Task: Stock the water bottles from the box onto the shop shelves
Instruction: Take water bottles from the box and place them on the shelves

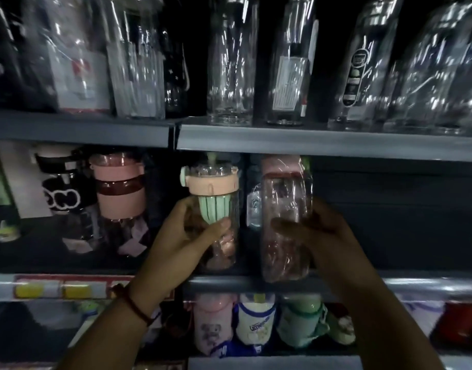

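Left hand is gripping a clear peach-lidded plastic bottle; right hand is holding a wrapped pink bottle, which probably needs seating upright just beside it.

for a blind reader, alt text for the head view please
Each hand holds a bottle at a dim shop shelf: the left hand grips a pink-lidded bottle, the right hand a wrapped bottle. Clear bottles line the shelf above.
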Demonstrator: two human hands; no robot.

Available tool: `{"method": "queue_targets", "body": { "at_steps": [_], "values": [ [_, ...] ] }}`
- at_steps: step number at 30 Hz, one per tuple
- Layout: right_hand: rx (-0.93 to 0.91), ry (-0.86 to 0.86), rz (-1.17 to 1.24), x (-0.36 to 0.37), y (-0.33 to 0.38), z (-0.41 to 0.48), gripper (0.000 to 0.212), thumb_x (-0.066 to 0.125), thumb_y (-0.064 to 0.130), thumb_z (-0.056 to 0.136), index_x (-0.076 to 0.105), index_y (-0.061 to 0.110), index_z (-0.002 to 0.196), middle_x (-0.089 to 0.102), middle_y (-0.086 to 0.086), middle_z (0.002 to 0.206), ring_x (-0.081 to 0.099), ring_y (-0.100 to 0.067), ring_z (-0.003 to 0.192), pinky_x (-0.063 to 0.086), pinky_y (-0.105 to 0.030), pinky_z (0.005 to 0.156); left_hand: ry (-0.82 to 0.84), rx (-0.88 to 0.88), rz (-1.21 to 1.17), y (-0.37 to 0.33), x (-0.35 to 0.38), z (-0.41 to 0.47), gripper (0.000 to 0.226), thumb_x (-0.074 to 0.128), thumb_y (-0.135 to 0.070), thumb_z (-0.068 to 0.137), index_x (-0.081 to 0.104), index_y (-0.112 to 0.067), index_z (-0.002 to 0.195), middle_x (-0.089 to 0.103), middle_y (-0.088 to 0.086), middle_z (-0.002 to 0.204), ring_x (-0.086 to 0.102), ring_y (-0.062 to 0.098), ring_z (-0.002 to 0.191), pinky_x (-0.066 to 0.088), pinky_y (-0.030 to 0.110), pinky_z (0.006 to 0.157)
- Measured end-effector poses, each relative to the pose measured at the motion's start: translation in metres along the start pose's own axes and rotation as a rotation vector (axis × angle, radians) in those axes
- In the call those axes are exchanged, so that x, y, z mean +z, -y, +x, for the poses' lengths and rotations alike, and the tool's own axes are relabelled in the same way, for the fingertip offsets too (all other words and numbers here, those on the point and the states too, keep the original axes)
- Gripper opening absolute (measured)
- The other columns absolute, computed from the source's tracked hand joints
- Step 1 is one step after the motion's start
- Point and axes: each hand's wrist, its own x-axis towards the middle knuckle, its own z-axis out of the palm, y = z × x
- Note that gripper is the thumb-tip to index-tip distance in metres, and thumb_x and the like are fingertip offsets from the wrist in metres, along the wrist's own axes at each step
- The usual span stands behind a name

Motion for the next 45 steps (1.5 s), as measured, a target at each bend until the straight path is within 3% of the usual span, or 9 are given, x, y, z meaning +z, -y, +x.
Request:
{"method": "queue_targets", "body": {
  "at_steps": [1,3,6,11,17,21,24,35,45],
  "values": [
    [-0.013,0.010,-0.004,0.001,-0.002,0.005,0.035,0.083,0.010,0.079,0.073,0.014,0.112,0.077,-0.018,0.096,0.065,-0.060,0.087,0.056,-0.069,0.072,-0.004,0.017,0.007,0.004,0.000,0.004,0.060,0.080,-0.043,0.079,0.057,-0.024,0.130,0.073,-0.012,0.116,0.069,0.005,0.107,0.056,0.031,0.095],
    [-0.038,0.032,-0.015,0.001,-0.008,0.016,0.040,0.084,0.007,0.073,0.072,0.013,0.111,0.078,-0.017,0.102,0.070,-0.051,0.099,0.058,-0.061,0.082,0.006,0.034,0.015,0.012,-0.001,0.012,0.061,0.080,-0.041,0.079,0.055,-0.024,0.132,0.072,-0.014,0.117,0.069,0.004,0.107,0.056,0.027,0.093],
    [-0.060,0.083,-0.070,-0.001,-0.021,0.033,0.049,0.083,-0.001,0.069,0.070,0.010,0.115,0.079,-0.011,0.105,0.077,-0.027,0.097,0.062,-0.034,0.077,0.068,0.040,0.055,0.021,-0.002,0.021,0.070,0.078,-0.046,0.080,0.049,-0.027,0.141,0.069,-0.015,0.122,0.066,0.004,0.114,0.053,0.030,0.098],
    [-0.070,0.043,-0.148,-0.002,-0.055,0.051,0.045,0.084,-0.001,0.082,0.068,0.018,0.121,0.077,-0.009,0.110,0.075,-0.030,0.102,0.062,-0.042,0.080,0.050,0.026,0.061,0.036,0.001,0.024,0.073,0.082,-0.038,0.078,0.049,-0.031,0.143,0.069,-0.015,0.125,0.065,0.006,0.118,0.054,0.035,0.102],
    [-0.019,0.063,-0.181,-0.006,-0.069,0.046,0.059,0.085,0.017,0.079,0.062,0.030,0.132,0.077,-0.002,0.116,0.075,-0.021,0.103,0.061,-0.033,0.078,0.032,0.018,0.058,0.044,0.002,0.026,0.078,0.086,-0.038,0.070,0.052,-0.032,0.140,0.068,-0.016,0.126,0.064,0.005,0.116,0.051,0.036,0.106],
    [0.045,0.090,-0.365,-0.013,-0.063,0.045,0.044,0.085,0.018,0.084,0.065,0.035,0.120,0.079,0.014,0.100,0.075,-0.003,0.089,0.057,-0.020,0.072,0.095,0.028,0.156,0.045,-0.004,0.025,0.089,0.090,-0.038,0.067,0.044,-0.042,0.144,0.062,-0.023,0.131,0.060,-0.002,0.118,0.050,0.019,0.099],
    [0.076,0.096,-0.413,-0.019,-0.062,0.046,0.043,0.088,0.021,0.080,0.068,0.030,0.117,0.079,0.013,0.099,0.075,-0.005,0.090,0.058,-0.022,0.076,0.096,0.038,0.202,0.043,-0.011,0.025,0.092,0.093,-0.032,0.067,0.043,-0.048,0.142,0.061,-0.032,0.124,0.060,-0.008,0.110,0.049,0.007,0.086],
    [0.032,0.105,-0.407,-0.016,-0.064,0.043,0.053,0.085,0.039,0.071,0.070,0.026,0.121,0.080,0.007,0.106,0.076,-0.011,0.099,0.061,-0.037,0.091,0.104,0.036,0.167,0.050,-0.010,0.028,0.084,0.092,-0.026,0.070,0.050,-0.044,0.140,0.061,-0.028,0.129,0.062,-0.003,0.113,0.055,0.016,0.089],
    [0.091,0.055,-0.585,-0.011,-0.054,0.042,0.031,0.082,0.027,0.088,0.069,0.030,0.116,0.078,0.005,0.101,0.073,-0.010,0.094,0.058,-0.021,0.080,0.132,-0.001,0.125,0.047,-0.008,0.027,0.086,0.090,-0.033,0.069,0.047,-0.041,0.144,0.059,-0.025,0.132,0.061,-0.005,0.115,0.055,0.021,0.093]
  ]
}}
